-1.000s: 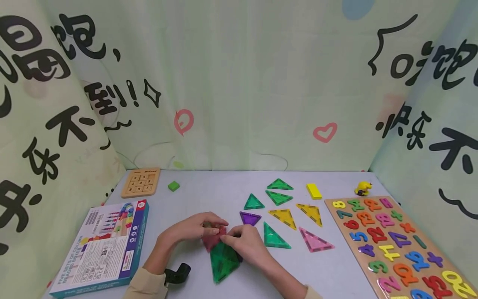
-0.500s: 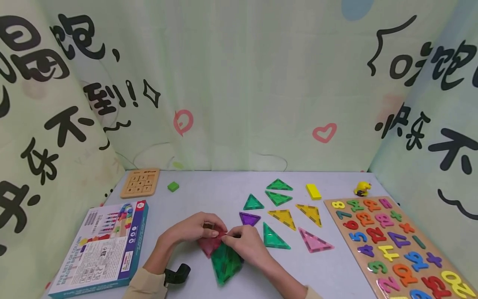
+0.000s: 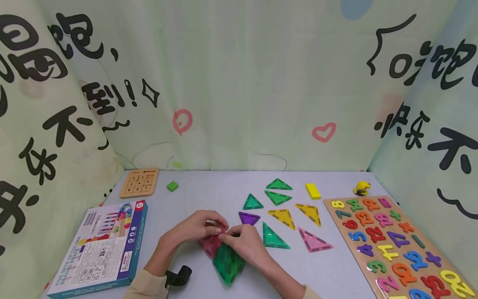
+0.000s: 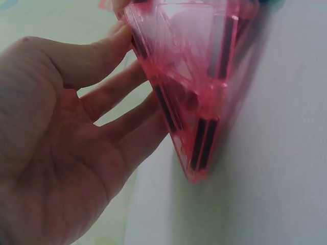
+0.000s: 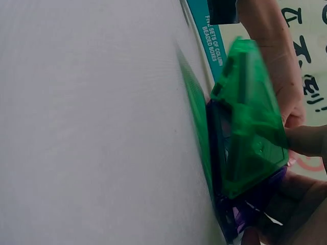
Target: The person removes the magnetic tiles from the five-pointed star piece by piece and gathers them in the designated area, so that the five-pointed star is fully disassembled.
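Between the two hands stands a built shape of see-through magnetic tiles, with red tiles (image 3: 210, 246) on the left and green tiles (image 3: 228, 264) at the front. My left hand (image 3: 201, 226) grips the red part at its upper edge. In the left wrist view, thumb and fingers hold the red tiles (image 4: 196, 102) from the side, and dark magnet strips show inside them. My right hand (image 3: 247, 244) holds the other side by its top. The right wrist view shows its thumb against the green tile (image 5: 253, 127), with purple tiles (image 5: 271, 189) below.
Loose triangle tiles lie beyond the right hand: green (image 3: 275, 236), purple (image 3: 248, 217), yellow (image 3: 282, 218) and pink (image 3: 314, 241). A number board (image 3: 399, 241) lies at right, a box (image 3: 97, 249) at left. Behind are a wooden number puzzle (image 3: 139, 182) and a green block (image 3: 172, 186).
The tile shape has turned a little: its green front has shifted slightly right, and more of the red part shows at left. Both hands keep their hold in nearly the same place.
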